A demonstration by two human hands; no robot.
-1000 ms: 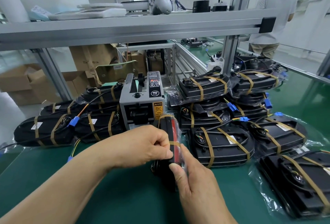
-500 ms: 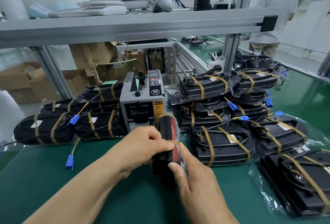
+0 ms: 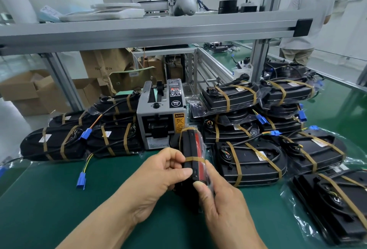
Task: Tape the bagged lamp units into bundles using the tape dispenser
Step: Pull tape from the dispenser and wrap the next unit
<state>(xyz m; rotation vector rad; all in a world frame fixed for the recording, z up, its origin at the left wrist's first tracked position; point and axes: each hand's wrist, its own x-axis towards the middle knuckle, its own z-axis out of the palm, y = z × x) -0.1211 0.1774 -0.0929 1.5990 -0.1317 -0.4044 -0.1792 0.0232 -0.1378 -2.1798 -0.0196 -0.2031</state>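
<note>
Head view: bundle on edge, long axis running from me toward the tape dispenser (image 3: 161, 115).

I see the left hand (image 3: 158, 177) pinching the lamp bundle (image 3: 193, 155) at its tape band (image 3: 195, 159); the right hand (image 3: 222, 203) clamps its near right side. Bundle stands mid-worktop (image 3: 59, 209), just before the dispenser. Left hand nearer the band, so I judge it presses next.

Bare green mat (image 3: 59, 209) lies open left; taped bundles (image 3: 250, 161) crowd right.

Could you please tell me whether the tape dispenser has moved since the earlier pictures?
No. The tape dispenser stands where it did, against the taped bundles on its left, in front of the shelf frame.
</note>
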